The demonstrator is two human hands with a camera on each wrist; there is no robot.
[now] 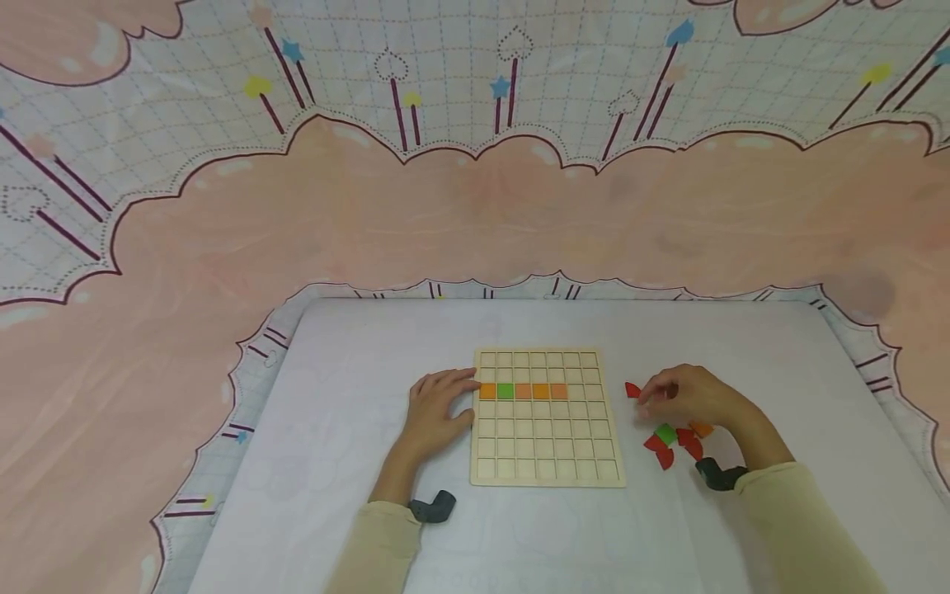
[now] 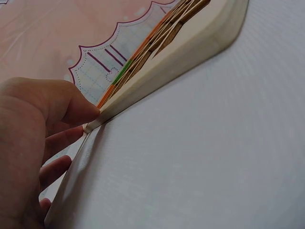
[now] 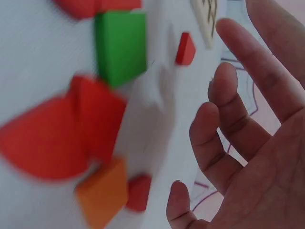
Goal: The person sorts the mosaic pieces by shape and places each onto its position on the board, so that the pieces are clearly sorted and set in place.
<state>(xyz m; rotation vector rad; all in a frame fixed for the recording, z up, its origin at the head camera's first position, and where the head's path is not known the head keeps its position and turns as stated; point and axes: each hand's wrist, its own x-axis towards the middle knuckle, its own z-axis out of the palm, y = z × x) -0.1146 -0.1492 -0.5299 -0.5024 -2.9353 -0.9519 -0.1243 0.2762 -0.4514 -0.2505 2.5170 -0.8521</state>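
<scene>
My left hand (image 1: 438, 410) rests at the left edge of a wooden grid board (image 1: 530, 450), its thumb and fingertips touching the side. In the left wrist view the thumb (image 2: 78, 106) presses against the pale rim. One row of the board holds several square tiles, with an orange tile (image 1: 486, 391) at the left end and a green tile (image 1: 505, 391) beside it. To the right, my right hand (image 1: 690, 396) hovers over the table, fingers loosely bent and holding nothing. A small red piece (image 1: 632, 390) lies right by its fingertips.
Near the right wrist lies a loose group: a green block (image 1: 665, 434), an orange block (image 1: 701, 430) and several red pieces (image 1: 664, 458), some with curved edges. Dark bands sit on both wrists. A white cloth covers the table (image 1: 356, 346), with a patterned curtain (image 1: 475, 214) behind.
</scene>
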